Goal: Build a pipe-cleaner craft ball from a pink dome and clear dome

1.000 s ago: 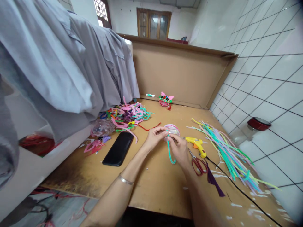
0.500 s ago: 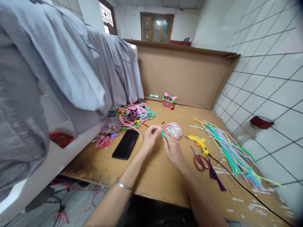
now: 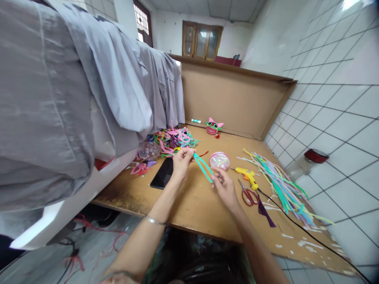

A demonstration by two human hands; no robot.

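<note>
A turquoise pipe cleaner (image 3: pixel 202 169), bent into a long narrow loop, stretches between my two hands above the table. My left hand (image 3: pixel 182 159) pinches its upper left end. At the lower right end, the fingers of my right hand (image 3: pixel 222 184) are closed on the other end. Just beyond my right hand lies a round clear pouch with a pink rim (image 3: pixel 219 161). A black phone (image 3: pixel 162 174) rests beside my left hand, partly hidden by it. To the right are a yellow glue gun (image 3: pixel 246 176) and red-handled scissors (image 3: pixel 248 196).
Many pastel pipe cleaners (image 3: pixel 281 185) lie along the right side, near a lidded jar (image 3: pixel 309 163). A tangled pipe cleaner pile (image 3: pixel 177 138) is at the back left. A decorated animal-face piece (image 3: pixel 213 126) sits by the cardboard wall (image 3: pixel 225 94). A black cord (image 3: pixel 302 228) crosses the right.
My hands have moved apart, and the turquoise pipe cleaner now shows as an open loop between them. The whole view has shifted a little.
</note>
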